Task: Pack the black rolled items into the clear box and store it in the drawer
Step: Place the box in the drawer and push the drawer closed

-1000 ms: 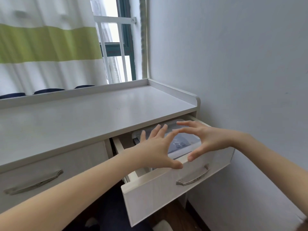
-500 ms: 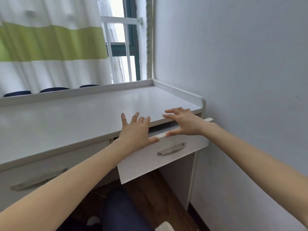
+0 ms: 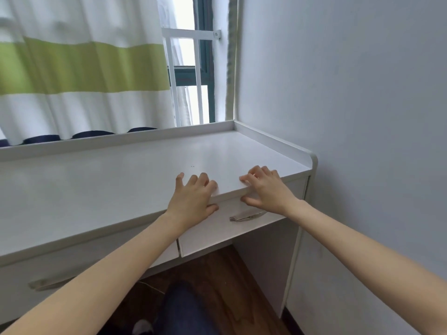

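The white right-hand drawer (image 3: 217,232) sits pushed in under the desk top, its front nearly flush, with a metal handle (image 3: 246,215) on it. The clear box and the black rolled items are hidden from view. My left hand (image 3: 193,201) lies flat over the desk's front edge, fingers spread on the top and thumb against the drawer front. My right hand (image 3: 266,189) rests the same way further right, fingers on the desk top and thumb on the drawer's upper edge. Neither hand holds anything.
The white desk top (image 3: 108,184) has a raised rim at the back and right. A second drawer (image 3: 60,274) is at the left. A grey wall (image 3: 362,117) stands close on the right, a curtain (image 3: 79,68) and window behind. Wooden floor and my knee (image 3: 183,310) lie below.
The drawer, open a second ago with the clear box visible inside, has been pushed in by both hands. My fingers now rest on the desk top.
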